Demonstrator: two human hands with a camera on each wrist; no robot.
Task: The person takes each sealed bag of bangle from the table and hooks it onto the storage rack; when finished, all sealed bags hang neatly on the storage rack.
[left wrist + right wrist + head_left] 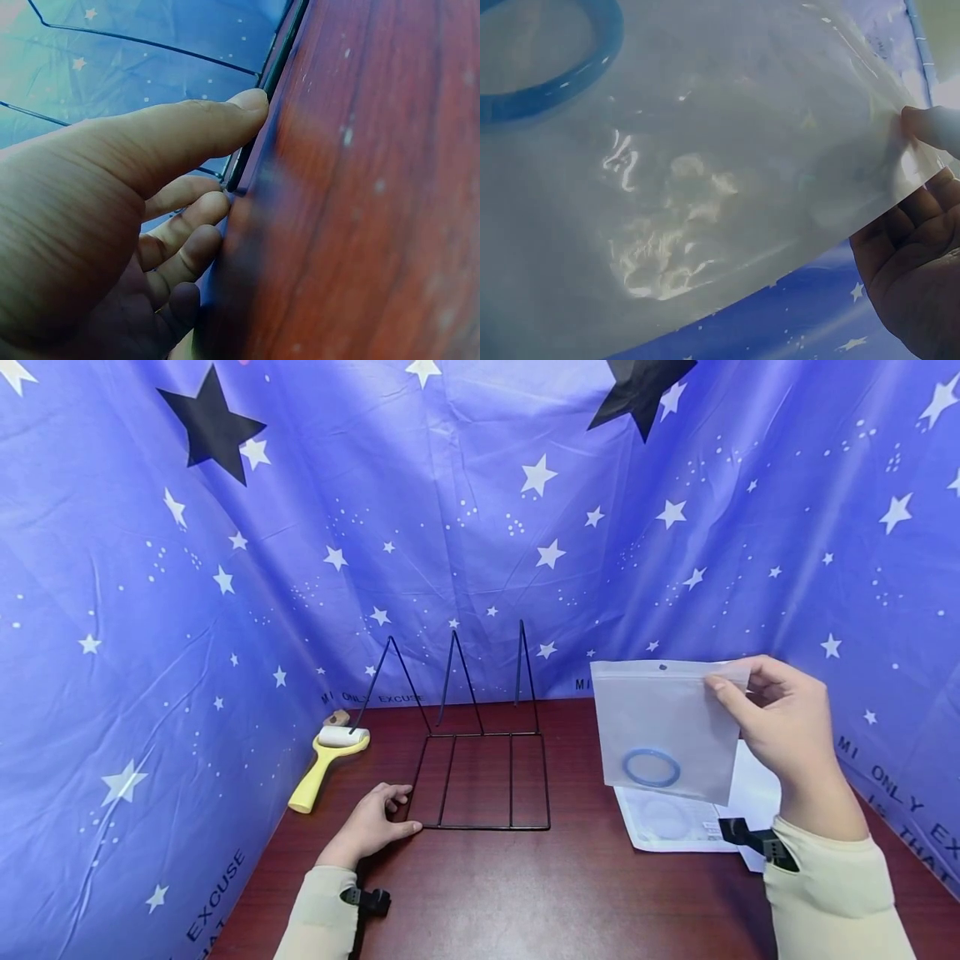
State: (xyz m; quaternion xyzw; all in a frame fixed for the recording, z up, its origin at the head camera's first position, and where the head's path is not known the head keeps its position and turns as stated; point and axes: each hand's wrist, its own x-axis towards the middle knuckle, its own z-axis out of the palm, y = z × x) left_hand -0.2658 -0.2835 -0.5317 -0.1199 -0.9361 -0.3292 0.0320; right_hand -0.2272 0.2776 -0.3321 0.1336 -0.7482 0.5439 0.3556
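A purple-blue star-printed cloth (450, 527) is hanging behind the black wire rack (512, 781) and along both sides, and a dark red wood-grain table (480, 893) is stretching beneath that rack. The rack itself is sitting on the tabletop, its three pointed wire loops rising along the far side. To the right of the rack, a translucent zip bag (660, 718) is hanging upright from my right hand (787, 718), which is pinching its upper right corner with the thumb in front. A flat white packet (652, 835) is lying on the table to the right of the rack, partly covered by the bag in the head view. At the rack's near left corner, my left hand (371, 822) is gripping the wire, thumb on the front bar and fingers curling round the side. Left of the rack, a yellow-handled roller (313, 777) is lying with its white head near the leftmost loop; I am not managing to tell whether they are touching. Inside the bag, right of the rack, a blue ring (626, 767) is resting low down. A small brown object (337, 718) is lying behind the roller, left of the rack.
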